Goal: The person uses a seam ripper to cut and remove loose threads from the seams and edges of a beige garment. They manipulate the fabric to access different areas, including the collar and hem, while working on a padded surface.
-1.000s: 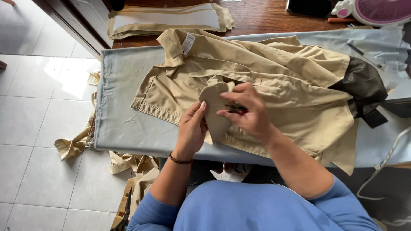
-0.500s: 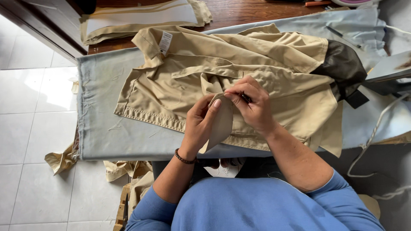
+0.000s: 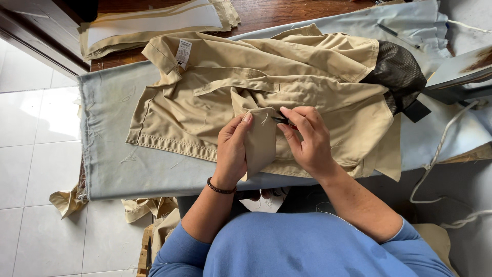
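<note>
A tan shirt [image 3: 287, 77] with a white neck label lies spread on a pale blue padded board [image 3: 113, 149]. My left hand [image 3: 233, 149] pinches a raised tan flap of the shirt [image 3: 260, 138] between thumb and fingers. My right hand [image 3: 307, 138] is just right of the flap and holds a small dark tool [image 3: 283, 121] whose tip points at the flap's top edge. A loose thread shows on the flap near the tool. A dark bracelet sits on my left wrist.
Black mesh lining [image 3: 397, 74] sticks out at the shirt's right end. Folded tan and white pieces [image 3: 154, 23] lie on a wooden table behind. A white cord [image 3: 435, 154] hangs at the right. Tan scraps [image 3: 66, 200] lie on the white tiled floor.
The tan flap now stands more upright between my hands, and the tool tip has come to its top edge. The view has shifted, so the board sits further right.
</note>
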